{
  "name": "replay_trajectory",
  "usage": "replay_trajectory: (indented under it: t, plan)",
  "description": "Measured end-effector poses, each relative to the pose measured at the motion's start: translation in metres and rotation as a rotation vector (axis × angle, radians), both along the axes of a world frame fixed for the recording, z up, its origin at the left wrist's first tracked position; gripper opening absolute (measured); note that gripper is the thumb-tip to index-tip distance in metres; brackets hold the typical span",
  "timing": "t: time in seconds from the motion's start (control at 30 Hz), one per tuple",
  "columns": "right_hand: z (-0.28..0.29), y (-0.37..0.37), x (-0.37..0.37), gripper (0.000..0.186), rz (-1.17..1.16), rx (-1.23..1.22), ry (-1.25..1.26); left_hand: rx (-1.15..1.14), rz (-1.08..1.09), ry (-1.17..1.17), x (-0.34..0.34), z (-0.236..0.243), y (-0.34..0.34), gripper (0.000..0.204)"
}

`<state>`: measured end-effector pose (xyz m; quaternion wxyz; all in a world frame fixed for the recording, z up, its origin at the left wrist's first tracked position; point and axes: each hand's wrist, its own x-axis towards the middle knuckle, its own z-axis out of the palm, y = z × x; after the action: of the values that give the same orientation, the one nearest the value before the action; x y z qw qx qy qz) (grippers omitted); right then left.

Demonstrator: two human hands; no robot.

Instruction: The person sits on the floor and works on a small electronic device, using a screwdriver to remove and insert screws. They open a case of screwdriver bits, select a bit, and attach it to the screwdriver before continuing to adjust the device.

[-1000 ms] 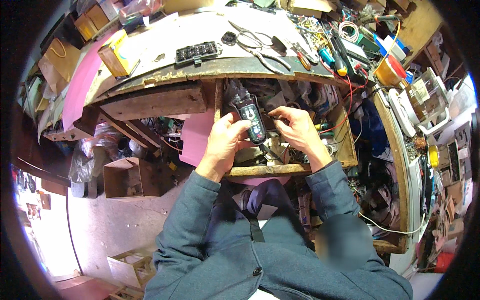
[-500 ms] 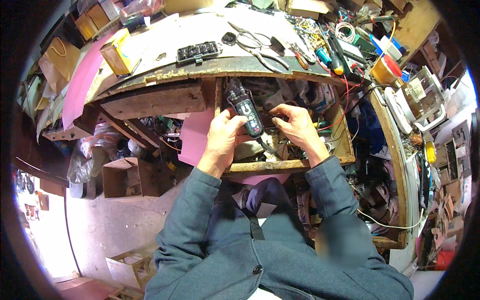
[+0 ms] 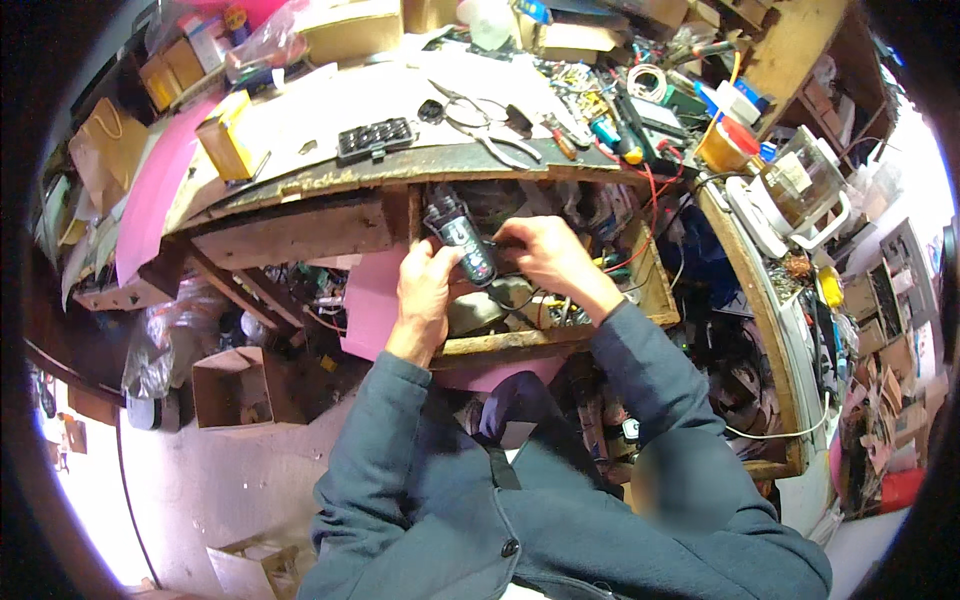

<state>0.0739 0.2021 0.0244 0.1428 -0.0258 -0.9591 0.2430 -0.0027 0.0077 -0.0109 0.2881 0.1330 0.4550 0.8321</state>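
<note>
A long black hand-held device [image 3: 468,248] with a printed front and a bulky, knobbed upper end is tilted over an open wooden drawer [image 3: 520,340]. My left hand [image 3: 424,295] grips its lower left side, the thumb lying on the front. On the other side my right hand [image 3: 555,258] is closed, its bent fingertips up against the device's right edge. Whatever those fingertips pinch is too small or hidden to make out. A dark cable [image 3: 522,300] runs below the device, among loose parts in the drawer.
On the bench above lie pliers [image 3: 505,148], a black tray of small pieces [image 3: 376,138], a yellow box [image 3: 230,138] and several tools and wires. A red wire [image 3: 654,215] crosses the drawer's right side. A clear-jug appliance [image 3: 795,190] stands at right; a cardboard box [image 3: 245,388] sits on the floor.
My right hand has moved in from beside the device to its right edge, and its fingers have closed. The whole view has shifted slightly; my left hand keeps its grip.
</note>
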Motion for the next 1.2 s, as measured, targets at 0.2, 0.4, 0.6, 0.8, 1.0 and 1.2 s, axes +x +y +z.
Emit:
replay_trajectory:
  t: [0.2,0.4,0.6,0.8,1.0,1.2]
  plan:
    - [-0.015,-0.011,-0.017,0.021,-0.026,0.094,-0.172,-0.037,-0.034,0.017,0.001,0.003,0.001,0.015]
    - [-0.02,-0.018,-0.012,0.021,-0.012,0.18,-0.25,-0.046,-0.044,0.043,0.0,0.0,-0.001,0.017]
    - [-0.016,-0.017,-0.007,0.032,-0.026,0.175,-0.308,-0.07,-0.043,0.047,0.002,0.002,-0.001,0.019]
    - [-0.018,-0.011,-0.003,0.023,-0.05,0.176,-0.23,-0.082,-0.05,0.055,0.004,0.009,0.0,0.018]
    - [0.021,0.001,0.01,0.016,-0.135,0.09,0.119,-0.071,-0.034,0.045,0.002,0.002,0.001,0.019]
    - [0.07,0.065,-0.005,0.019,-0.383,0.221,0.433,-0.106,-0.039,0.062,0.002,0.003,0.001,0.014]
